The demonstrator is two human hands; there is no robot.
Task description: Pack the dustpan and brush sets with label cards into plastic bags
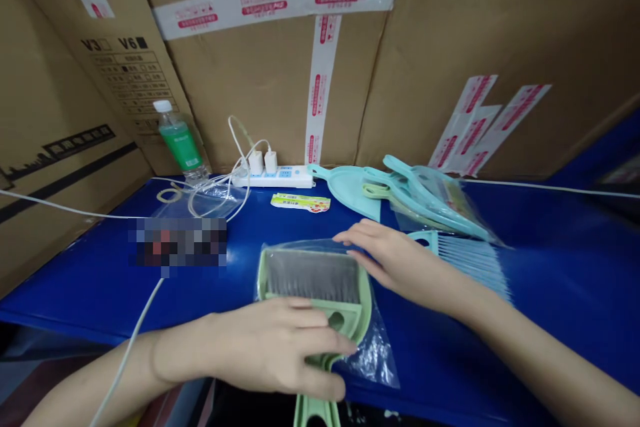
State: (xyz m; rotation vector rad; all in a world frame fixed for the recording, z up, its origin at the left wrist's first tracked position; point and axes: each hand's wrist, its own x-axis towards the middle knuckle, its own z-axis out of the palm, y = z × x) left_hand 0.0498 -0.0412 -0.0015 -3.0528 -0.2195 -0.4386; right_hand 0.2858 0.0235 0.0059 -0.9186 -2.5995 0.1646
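A green dustpan point(367, 313) with a matching hand brush point(313, 280) nested in it lies at the table's near edge. A clear plastic bag point(373, 353) covers them, and the green handle point(320, 410) points toward me past the edge. Across the lower part of the set rests my left hand point(285, 347), its fingers apart and loosely bent. My right hand point(380, 250) is at the upper right corner of the bag with fingers stretched out; whether it touches the plastic is hard to see.
Light-blue dustpans point(350, 190) and a blue-bristled brush point(473, 260) lie at the right. Behind are a power strip point(295, 177) with white cables, a yellow packet point(300, 202) and a bottle point(181, 143). A blurred-out object point(180, 242) sits left. Cardboard point(270, 80) walls the back.
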